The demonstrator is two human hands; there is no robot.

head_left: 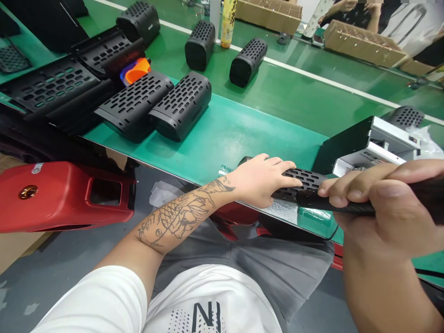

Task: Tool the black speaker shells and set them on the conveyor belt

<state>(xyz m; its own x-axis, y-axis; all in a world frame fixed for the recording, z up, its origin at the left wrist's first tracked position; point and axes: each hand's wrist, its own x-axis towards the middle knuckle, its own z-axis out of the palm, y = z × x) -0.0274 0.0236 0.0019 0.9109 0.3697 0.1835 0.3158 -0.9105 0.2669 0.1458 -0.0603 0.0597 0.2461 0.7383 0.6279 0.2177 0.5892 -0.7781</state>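
Note:
A black slotted housing (pixel 305 178) lies near the front edge of the green table, on clear wrap. My left hand (pixel 258 181) rests over it, fingers spread across its slotted top. My right hand (pixel 391 203) is wrapped round a long dark tool (pixel 425 196), whose front end reaches the right part of the housing; its tip is hidden. Behind my right hand stands a black and silver machine (pixel 350 143).
Two slotted housings (pixel 183 104) sit left of centre, with larger slotted panels (pixel 55 83) farther left. An orange item (pixel 137 73) lies among them. More housings (pixel 248 61) and a yellow bottle (pixel 227 23) stand behind. Red stool (pixel 62 194) lower left. Another person's hand (pixel 347 5) shows across the table.

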